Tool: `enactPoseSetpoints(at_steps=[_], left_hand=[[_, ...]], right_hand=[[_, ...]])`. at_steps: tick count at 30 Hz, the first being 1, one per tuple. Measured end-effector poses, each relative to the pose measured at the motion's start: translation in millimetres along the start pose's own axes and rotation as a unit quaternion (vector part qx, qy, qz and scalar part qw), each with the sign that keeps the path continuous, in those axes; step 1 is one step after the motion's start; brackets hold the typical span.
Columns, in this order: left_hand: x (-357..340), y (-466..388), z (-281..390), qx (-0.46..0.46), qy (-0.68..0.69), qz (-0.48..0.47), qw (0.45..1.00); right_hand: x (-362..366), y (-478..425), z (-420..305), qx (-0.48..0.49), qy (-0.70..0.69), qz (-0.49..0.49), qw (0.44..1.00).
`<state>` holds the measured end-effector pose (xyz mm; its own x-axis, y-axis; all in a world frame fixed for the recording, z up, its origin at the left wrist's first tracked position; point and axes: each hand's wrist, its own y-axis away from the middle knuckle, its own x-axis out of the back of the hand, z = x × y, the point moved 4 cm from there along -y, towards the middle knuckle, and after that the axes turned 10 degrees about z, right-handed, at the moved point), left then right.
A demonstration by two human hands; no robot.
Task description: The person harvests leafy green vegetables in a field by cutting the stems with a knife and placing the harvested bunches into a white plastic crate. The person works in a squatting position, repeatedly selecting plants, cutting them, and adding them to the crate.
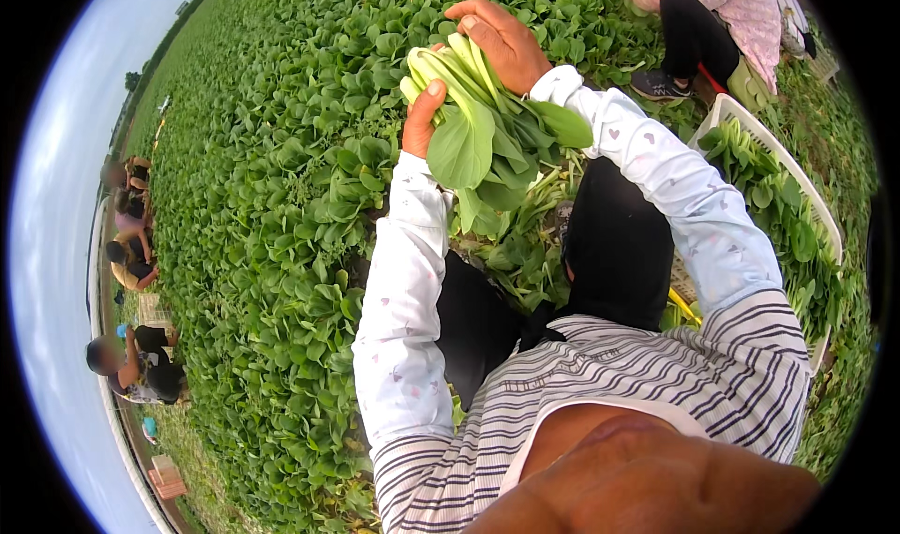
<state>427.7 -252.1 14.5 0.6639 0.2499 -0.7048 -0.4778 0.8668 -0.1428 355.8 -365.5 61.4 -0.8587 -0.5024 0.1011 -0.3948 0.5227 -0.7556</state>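
Observation:
A bunch of bok choy (460,105) is in my left hand (422,115), whose thumb presses on the near side of the stems. The pale stem ends point up and away from me, and the broad green leaves hang down towards my knees. My right hand (512,50) is against the far right side of the bunch, near the stem ends. Its fingers stretch out past them and do not close round the stems. Most of my left fingers are hidden behind the bunch. Loose leaves and cut stems (538,210) lie on the ground below.
A white plastic crate (808,182) with greens stands at my right. Beyond it a person in a pink top (738,6) crouches, one hand at the plants. Dense rows of bok choy (281,203) spread ahead and left. Several people (133,253) crouch along the far left edge, near crates (167,478).

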Motion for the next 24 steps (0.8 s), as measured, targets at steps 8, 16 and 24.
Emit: enactPoseSetpoints(at_steps=[8, 16, 24], left_hand=[[4.1, -5.8, 4.1, -0.042, -0.031, -0.004, 0.999], [12.5, -10.5, 26.9, -0.149, -0.145, 0.054, 0.977], [14.7, -7.5, 38.5, -0.156, -0.166, 0.044, 0.973]], right_hand=[[5.9, 2.3, 5.8, -0.01, 0.067, 0.111, 0.992], [-0.6, 2.6, 12.5, -0.032, 0.022, 0.015, 0.999], [-10.7, 7.4, 29.8, -0.211, -0.137, -0.045, 0.967]])
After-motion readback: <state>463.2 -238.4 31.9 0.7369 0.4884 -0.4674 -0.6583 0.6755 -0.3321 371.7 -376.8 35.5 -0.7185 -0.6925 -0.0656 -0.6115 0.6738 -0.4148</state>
